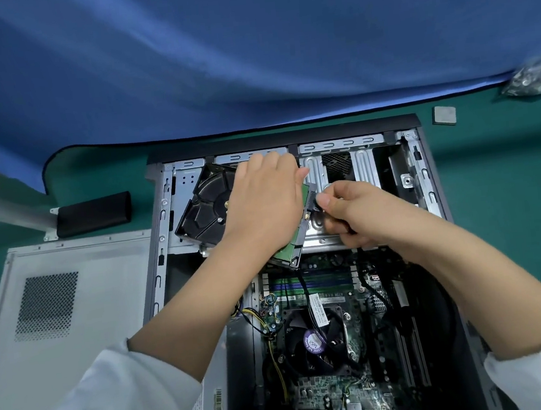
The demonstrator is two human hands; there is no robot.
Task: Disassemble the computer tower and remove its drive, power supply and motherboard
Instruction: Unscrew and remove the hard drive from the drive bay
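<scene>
**Drive tilted out of bay, far-left corner of tower**

Held by left hand, fingers curled over top. Long axis slanting near-right, connector edge toward right hand, pinching cable plug there.

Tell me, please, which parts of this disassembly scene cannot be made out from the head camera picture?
- Hard drive: its right part is hidden under the left hand.
- Black connector: the right hand pinches it; its grip covers the plug, so whether it is seated is unclear.
- Bag at the right edge: blurred and cut off, contents unreadable.
- Motherboard: lower part cut off by the bottom edge; label print too small.
</scene>
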